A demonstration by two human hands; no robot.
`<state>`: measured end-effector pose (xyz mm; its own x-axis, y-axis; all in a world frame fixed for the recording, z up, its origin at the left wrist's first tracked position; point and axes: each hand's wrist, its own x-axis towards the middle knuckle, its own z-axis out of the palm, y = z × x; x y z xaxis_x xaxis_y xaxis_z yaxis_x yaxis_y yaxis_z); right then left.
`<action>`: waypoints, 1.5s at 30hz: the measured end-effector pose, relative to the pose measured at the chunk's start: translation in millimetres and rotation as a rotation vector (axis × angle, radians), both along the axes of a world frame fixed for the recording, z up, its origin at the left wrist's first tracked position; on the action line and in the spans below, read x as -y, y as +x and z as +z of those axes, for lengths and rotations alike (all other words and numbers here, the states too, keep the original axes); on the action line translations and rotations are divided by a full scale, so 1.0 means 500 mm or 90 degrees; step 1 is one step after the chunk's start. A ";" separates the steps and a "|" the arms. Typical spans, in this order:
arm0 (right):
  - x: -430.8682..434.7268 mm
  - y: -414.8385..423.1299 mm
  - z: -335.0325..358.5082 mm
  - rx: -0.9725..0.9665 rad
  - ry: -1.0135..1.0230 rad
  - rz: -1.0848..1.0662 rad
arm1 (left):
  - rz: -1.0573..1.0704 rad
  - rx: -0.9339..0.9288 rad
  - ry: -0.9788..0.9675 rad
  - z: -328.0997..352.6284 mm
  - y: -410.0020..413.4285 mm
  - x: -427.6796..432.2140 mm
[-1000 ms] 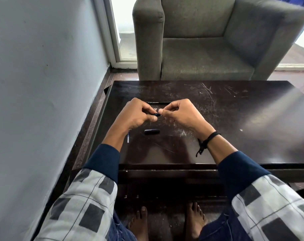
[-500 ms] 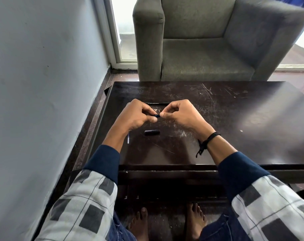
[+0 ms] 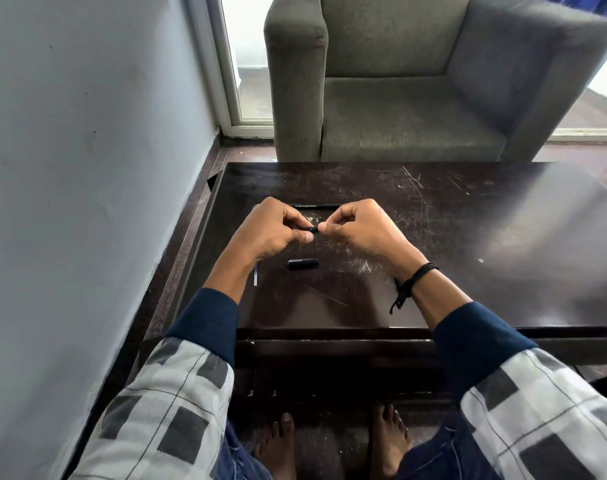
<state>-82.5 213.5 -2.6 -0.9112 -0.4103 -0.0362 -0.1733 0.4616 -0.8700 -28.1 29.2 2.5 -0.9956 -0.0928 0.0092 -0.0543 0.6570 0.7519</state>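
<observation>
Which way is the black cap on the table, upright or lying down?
Lying down: the black cap rests on its side on the table, length running left to right.

Held: small dark piece (image 3: pixel 313 229), maybe pen part; level, mostly hidden, pinched between left hand (image 3: pixel 274 233), right hand (image 3: pixel 361 230).

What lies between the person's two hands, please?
In the head view, a small dark piece spans the gap, pinched by the left hand and the right hand.

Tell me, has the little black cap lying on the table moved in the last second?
No. The black cap lies where it was, just left of the white scratches on the table.
</observation>
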 end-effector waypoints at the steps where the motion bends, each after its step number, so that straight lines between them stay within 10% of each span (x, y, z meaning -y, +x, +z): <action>1: 0.000 0.002 0.002 0.001 0.008 -0.004 | 0.001 -0.002 0.000 0.000 0.001 -0.001; 45: -0.002 0.000 0.005 -0.020 -0.005 0.008 | -0.002 0.003 0.016 -0.001 -0.002 0.000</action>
